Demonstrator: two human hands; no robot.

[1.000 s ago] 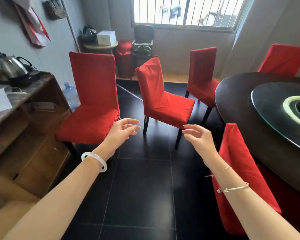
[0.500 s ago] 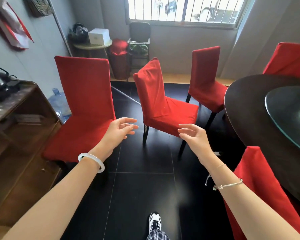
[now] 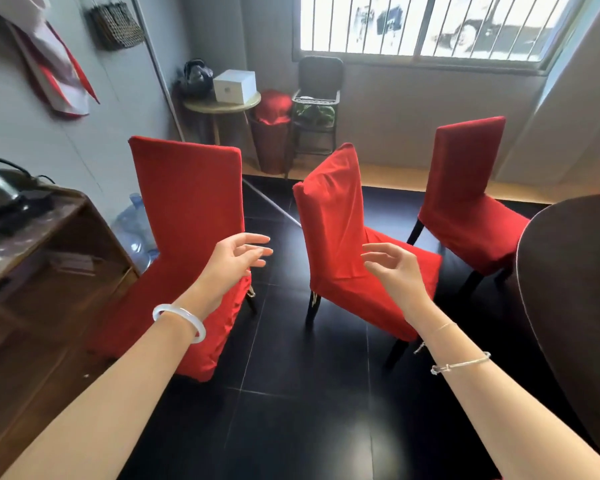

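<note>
Both your hands hover, fingers loosely spread: left hand just left of the middle red-covered chair, right hand before its seat. That chair stands on the black floor between them.

No text, label, brand or number is showing clearly enough to read. The white box on the small round table is carrying a small dark mark on its front face, too small to make out. The red and white cloth hanging on the wall is showing blurred, with no lettering that can be told.
</note>
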